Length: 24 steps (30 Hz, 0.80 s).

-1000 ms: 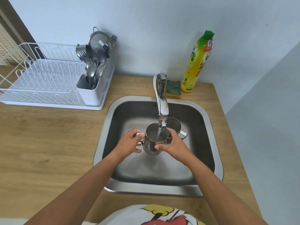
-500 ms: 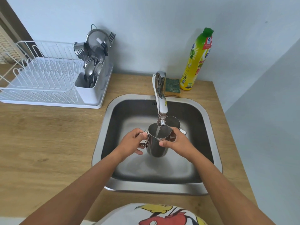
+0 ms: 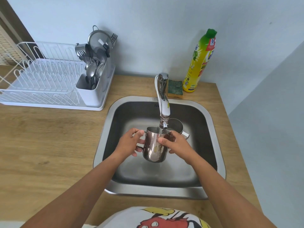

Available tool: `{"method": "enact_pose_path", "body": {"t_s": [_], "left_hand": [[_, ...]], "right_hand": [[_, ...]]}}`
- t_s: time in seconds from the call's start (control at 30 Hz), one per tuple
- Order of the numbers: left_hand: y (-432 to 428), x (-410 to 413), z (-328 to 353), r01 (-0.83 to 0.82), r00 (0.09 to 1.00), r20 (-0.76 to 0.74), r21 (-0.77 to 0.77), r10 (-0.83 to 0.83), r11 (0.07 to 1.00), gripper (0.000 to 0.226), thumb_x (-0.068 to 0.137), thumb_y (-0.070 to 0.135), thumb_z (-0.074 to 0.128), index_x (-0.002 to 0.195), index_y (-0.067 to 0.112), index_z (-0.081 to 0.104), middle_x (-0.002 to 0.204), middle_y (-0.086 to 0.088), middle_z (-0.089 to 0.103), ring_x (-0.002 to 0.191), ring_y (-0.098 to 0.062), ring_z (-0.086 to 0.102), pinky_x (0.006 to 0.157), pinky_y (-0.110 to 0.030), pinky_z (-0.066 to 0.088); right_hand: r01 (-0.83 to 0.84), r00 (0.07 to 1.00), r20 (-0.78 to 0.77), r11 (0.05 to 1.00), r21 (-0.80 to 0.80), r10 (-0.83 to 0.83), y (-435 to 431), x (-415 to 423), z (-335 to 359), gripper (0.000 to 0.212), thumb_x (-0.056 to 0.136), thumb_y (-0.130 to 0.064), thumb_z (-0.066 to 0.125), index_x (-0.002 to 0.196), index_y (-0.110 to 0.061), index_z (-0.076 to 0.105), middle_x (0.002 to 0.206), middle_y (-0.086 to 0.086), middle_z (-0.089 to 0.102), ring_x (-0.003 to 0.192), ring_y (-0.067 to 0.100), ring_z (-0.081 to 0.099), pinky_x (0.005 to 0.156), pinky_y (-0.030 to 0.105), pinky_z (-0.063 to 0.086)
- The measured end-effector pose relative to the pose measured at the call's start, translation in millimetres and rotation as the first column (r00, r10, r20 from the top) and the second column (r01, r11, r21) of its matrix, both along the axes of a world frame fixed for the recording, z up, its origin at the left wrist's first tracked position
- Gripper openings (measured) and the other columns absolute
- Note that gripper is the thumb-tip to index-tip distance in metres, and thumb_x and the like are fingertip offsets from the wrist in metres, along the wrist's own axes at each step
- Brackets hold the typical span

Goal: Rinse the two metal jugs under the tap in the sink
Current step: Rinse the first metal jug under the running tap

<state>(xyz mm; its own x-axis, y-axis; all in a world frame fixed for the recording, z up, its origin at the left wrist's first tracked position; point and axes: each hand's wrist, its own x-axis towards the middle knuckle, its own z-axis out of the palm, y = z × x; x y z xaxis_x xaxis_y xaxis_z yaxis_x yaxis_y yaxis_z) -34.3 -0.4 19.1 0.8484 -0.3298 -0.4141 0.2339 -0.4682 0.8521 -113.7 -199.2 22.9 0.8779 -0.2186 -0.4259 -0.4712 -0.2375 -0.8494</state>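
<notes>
A shiny metal jug (image 3: 153,148) is held upright over the steel sink (image 3: 105,142), its mouth right under the tap (image 3: 162,102) spout, where a thin stream of water runs in. My left hand (image 3: 130,143) grips the jug's handle on its left side. My right hand (image 3: 175,142) wraps the jug's right side near the rim. A second metal jug (image 3: 177,126) stands behind it on the sink floor, handle to the right, partly hidden by the tap and my right hand.
A green-and-yellow sponge (image 3: 175,88) and a tall yellow dish-soap bottle (image 3: 200,61) stand behind the sink. A white dish rack (image 3: 42,79) with a cutlery holder full of utensils (image 3: 94,66) sits on the wooden counter (image 3: 49,145) at left. A wall runs along the right.
The jug has stayed under the tap, and both hands keep their hold on it. It has risen slightly and sits closer to the spout; the second jug has not moved.
</notes>
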Motion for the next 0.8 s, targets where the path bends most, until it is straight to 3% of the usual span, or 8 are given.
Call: {"method": "enact_pose_path", "body": {"t_s": [0.13,0.37,0.5,0.63,0.73,0.8], "left_hand": [[3.6,5.3,-4.0,-0.026,1.000,0.002,0.041,0.026,0.999,0.024,0.099,0.040,0.046,0.104,0.022,0.061,0.082,-0.002,0.077,0.054,-0.020,0.068,0.044,-0.026,0.048],[4.7,12.2,-8.7,-0.050,0.998,-0.021,0.081,0.052,0.995,0.023,0.096,0.040,0.051,0.104,0.023,0.065,0.069,-0.004,0.076,0.045,-0.016,0.058,0.038,-0.023,0.038],[2.3,17.5,-11.7,-0.041,0.999,-0.027,0.117,0.044,0.992,0.023,0.095,0.039,0.054,0.103,0.022,0.067,0.065,-0.004,0.076,0.041,-0.014,0.052,0.038,-0.022,0.036],[1.2,20.3,-13.2,-0.022,0.999,-0.020,0.180,0.026,0.983,0.028,0.095,0.041,0.055,0.093,0.019,0.072,0.058,-0.003,0.072,0.041,-0.015,0.052,0.039,-0.023,0.037],[-0.7,20.4,-11.4,-0.015,1.000,-0.018,0.202,0.019,0.979,0.030,0.095,0.041,0.055,0.085,0.018,0.072,0.044,0.001,0.063,0.034,-0.011,0.048,0.038,-0.022,0.036],[-1.9,21.4,-10.9,-0.014,1.000,-0.022,0.213,0.019,0.977,0.032,0.094,0.041,0.055,0.086,0.016,0.073,0.046,0.001,0.063,0.033,-0.011,0.049,0.039,-0.022,0.035]], "right_hand": [[0.003,0.999,-0.041,1.000,-0.009,-0.003,4.1,1.3,-4.3,0.044,0.085,-0.052,0.067,0.116,-0.021,0.061,0.106,0.000,0.071,0.085,0.016,0.069,0.066,0.033,0.056],[0.082,0.988,-0.136,0.994,0.078,-0.071,11.5,0.6,-12.4,0.048,0.086,-0.058,0.061,0.097,-0.012,0.066,0.081,0.005,0.071,0.058,0.018,0.069,0.054,0.029,0.050],[0.156,0.968,-0.220,0.972,0.173,-0.117,15.2,-0.4,-14.1,0.060,0.086,-0.064,0.057,0.097,-0.006,0.066,0.071,0.008,0.070,0.053,0.022,0.069,0.051,0.026,0.048],[0.195,0.944,-0.308,0.955,0.222,-0.121,19.1,-2.4,-15.5,0.057,0.087,-0.069,0.048,0.090,-0.014,0.060,0.070,0.013,0.071,0.053,0.024,0.068,0.051,0.026,0.049],[0.210,0.928,-0.353,0.949,0.234,-0.118,20.5,-3.7,-14.7,0.061,0.087,-0.072,0.044,0.087,-0.013,0.061,0.062,0.010,0.070,0.050,0.023,0.068,0.050,0.025,0.047],[0.206,0.922,-0.373,0.950,0.235,-0.108,20.5,-4.2,-13.7,0.065,0.087,-0.074,0.042,0.084,-0.012,0.063,0.060,0.008,0.069,0.049,0.022,0.067,0.050,0.024,0.047]]}}
